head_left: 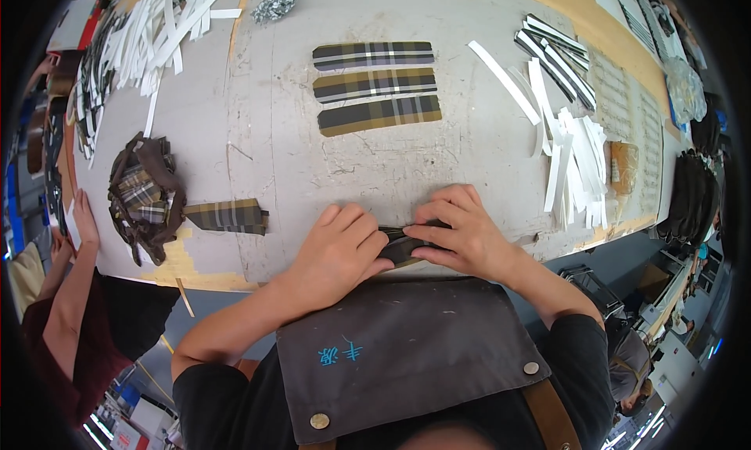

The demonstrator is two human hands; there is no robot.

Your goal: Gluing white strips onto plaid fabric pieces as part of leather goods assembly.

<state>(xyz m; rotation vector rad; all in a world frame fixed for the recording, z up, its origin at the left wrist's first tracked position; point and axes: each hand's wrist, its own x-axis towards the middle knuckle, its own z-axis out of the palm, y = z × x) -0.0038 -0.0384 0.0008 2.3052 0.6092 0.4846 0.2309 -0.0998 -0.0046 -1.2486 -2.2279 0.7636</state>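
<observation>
At the table's near edge, both my hands pinch a dark plaid fabric piece (401,249) that looks folded along its length. My left hand (335,250) grips its left part with fingers bent over it. My right hand (461,229) holds the other end, thumb below and fingers above. Much of the piece is hidden under my fingers. Farther off, three plaid strips (375,85) in black, olive and white lie flat in a stack of rows. To the left, another plaid piece (228,216) lies beside a crumpled bundle of dark and plaid fabric (147,190).
White strips (163,32) pile up at the far left, and more white strips (577,168) lie at the right near dark-and-white striped ones (557,59). A grey speckled clump (274,7) sits at the back. Another person's arm (74,270) rests at the left table edge.
</observation>
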